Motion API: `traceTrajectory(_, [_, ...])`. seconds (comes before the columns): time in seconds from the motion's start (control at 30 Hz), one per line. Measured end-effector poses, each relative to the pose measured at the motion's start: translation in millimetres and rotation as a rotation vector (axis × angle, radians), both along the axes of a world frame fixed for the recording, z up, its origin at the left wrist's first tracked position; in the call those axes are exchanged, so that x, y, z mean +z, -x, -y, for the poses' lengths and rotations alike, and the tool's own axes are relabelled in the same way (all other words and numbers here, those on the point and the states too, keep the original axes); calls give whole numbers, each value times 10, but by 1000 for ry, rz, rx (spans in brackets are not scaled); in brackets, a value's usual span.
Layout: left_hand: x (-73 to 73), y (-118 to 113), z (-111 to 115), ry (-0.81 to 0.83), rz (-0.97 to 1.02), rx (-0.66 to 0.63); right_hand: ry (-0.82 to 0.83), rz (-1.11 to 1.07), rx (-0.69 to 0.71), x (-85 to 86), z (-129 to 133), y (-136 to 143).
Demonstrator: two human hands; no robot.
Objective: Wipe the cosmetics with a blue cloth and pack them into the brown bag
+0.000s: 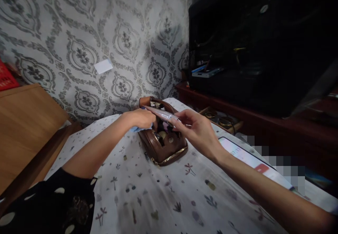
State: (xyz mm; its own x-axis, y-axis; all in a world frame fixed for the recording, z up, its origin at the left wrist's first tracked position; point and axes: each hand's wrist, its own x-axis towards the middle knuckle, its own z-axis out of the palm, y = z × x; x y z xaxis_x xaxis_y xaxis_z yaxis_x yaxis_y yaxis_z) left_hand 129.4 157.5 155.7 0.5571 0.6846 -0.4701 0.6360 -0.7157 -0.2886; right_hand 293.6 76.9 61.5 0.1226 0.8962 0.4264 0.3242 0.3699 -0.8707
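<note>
A brown leather bag (165, 153) lies open on the patterned white cloth (148, 198), several small items showing inside. Over its opening, my right hand (196, 128) pinches one end of a slim, clear-looking packet (163, 114) between thumb and fingers. My left hand (144, 118) is at the bag's left side, fingers curled, with a light blue cloth (141, 129) bunched beneath it. The far end of the packet reaches the left hand's fingers. A gold zipper runs along the bag's near edge.
To the right lies a lit tablet or phone (245, 161). A large dark screen (253, 50) stands on a reddish-brown shelf (182, 89), near an open drawer (235, 126). At the left is a wooden panel (29, 121); patterned wallpaper (126, 40) is behind.
</note>
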Motion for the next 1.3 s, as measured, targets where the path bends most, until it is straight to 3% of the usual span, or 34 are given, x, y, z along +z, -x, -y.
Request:
traceTrajectory(0.23, [-29,161,57,-9,109,16,4,265,-69,99,2,102])
traceTrajectory(0.43, [-65,229,35,-58,107,7,104,469,-7,220,-107,130])
traceTrajectory(0.63, [-67,225,57,-114,78,24,145,813,-3,373,-163,186])
traceTrajectory(0.87, [-52,236,53,-44,130,46,183,1113,76,394,-163,221])
traceTrajectory(1.1, [-82,254,39,-74,147,57,185,1205,135,461,-192,271])
traceTrajectory(1.3, [-174,295,62,-272,209,70,203,1224,157,512,-164,261])
